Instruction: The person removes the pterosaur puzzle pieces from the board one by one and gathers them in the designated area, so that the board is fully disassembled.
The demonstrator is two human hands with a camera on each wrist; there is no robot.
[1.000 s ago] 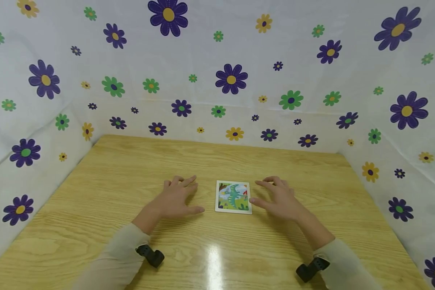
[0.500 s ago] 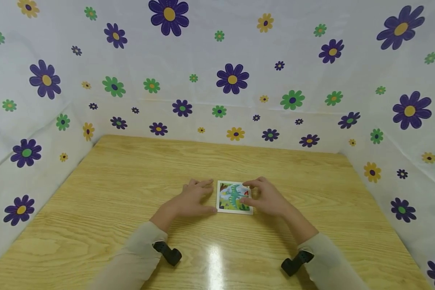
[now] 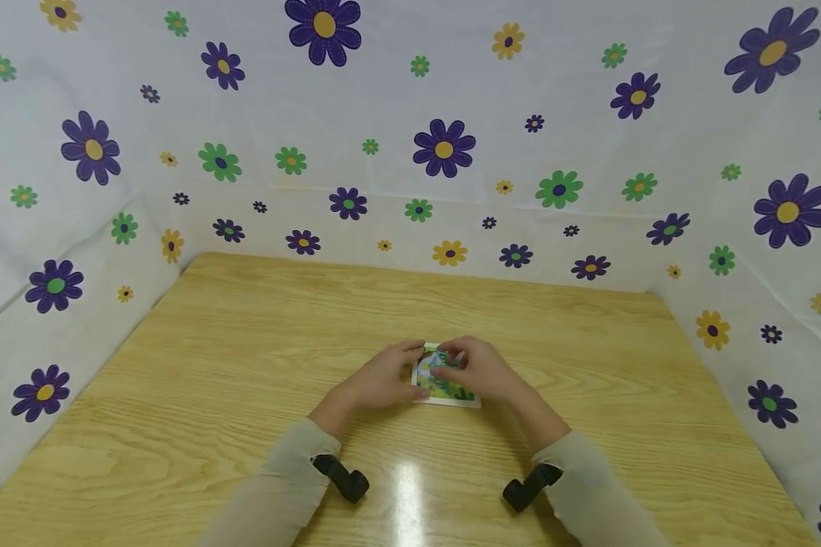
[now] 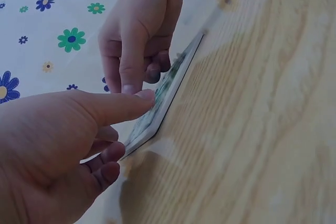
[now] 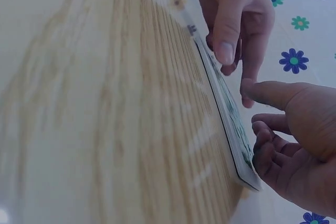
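Observation:
A small square picture board point(image 3: 451, 391) with a white border and a colourful dinosaur scene lies flat on the table. My left hand point(image 3: 381, 377) is at its left edge, thumb by the near-left corner and fingertips by the far-left one. Over the board's right part reaches my right hand point(image 3: 484, 371), thumb and bent fingers close above the picture. The left wrist view shows the left thumb point(image 4: 131, 103) extended across the board's edge. In the right wrist view, the right hand point(image 5: 310, 129) has its thumb stretched out and other fingers loosely curled beside the board.
The wooden table point(image 3: 301, 304) extends around the board on all sides. A white flower-print cloth point(image 3: 376, 99) hangs along its back and both sides. Black wrist cameras point(image 3: 347, 482) sit on both sleeves.
Both hands have moved inward from either side of the board. The left has come to its left edge; the right has slid over the picture. The board lies nearly in the same place.

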